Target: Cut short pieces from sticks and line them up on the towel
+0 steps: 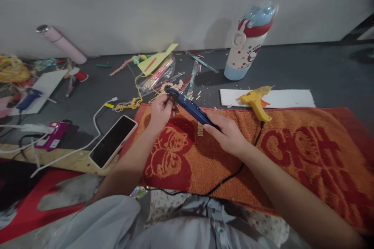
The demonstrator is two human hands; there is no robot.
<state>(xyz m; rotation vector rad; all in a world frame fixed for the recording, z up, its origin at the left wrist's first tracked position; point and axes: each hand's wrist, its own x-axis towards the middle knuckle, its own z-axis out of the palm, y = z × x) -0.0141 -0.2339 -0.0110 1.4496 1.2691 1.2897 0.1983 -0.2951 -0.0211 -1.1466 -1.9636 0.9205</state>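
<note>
Dark-blue tool (pixel 191 109) over the orange towel (pixel 217 161), my right hand (pixel 229 133) wrapping fingers round its near end; my left hand (pixel 161 110) at its far end, fingers narrow; I cannot tell what they pinch

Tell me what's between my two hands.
In the head view, a blue tool stretches from your right hand toward your left hand, above the orange towel.
</note>
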